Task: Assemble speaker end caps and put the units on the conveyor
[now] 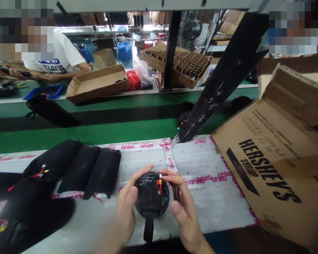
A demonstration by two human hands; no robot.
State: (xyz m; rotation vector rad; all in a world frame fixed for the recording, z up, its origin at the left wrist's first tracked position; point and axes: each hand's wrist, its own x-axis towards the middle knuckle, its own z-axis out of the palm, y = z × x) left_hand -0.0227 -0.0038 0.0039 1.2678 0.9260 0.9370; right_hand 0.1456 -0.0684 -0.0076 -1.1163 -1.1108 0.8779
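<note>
A round black case [151, 201] is between my hands, its circular end facing up. Red and yellow wires [159, 186] with a small white connector come out near its upper right rim. From its near side a short black strap [148, 230] hangs down. My left hand [127, 204] curves round the left side, fingers along the rim and thumb against the edge. My right hand [182, 204] curls round the right side, fingertips at the rim by the connector and thumb slightly off it. The case's lower body is hidden.
Several black cylindrical pieces [103, 173] lie at left, some with wires. A large cardboard box [270, 169] stands at right. A slanted black post [222, 77] rises from the table's far edge. Beyond runs a green belt [116, 120]; a person in a white shirt [66, 53] works across it.
</note>
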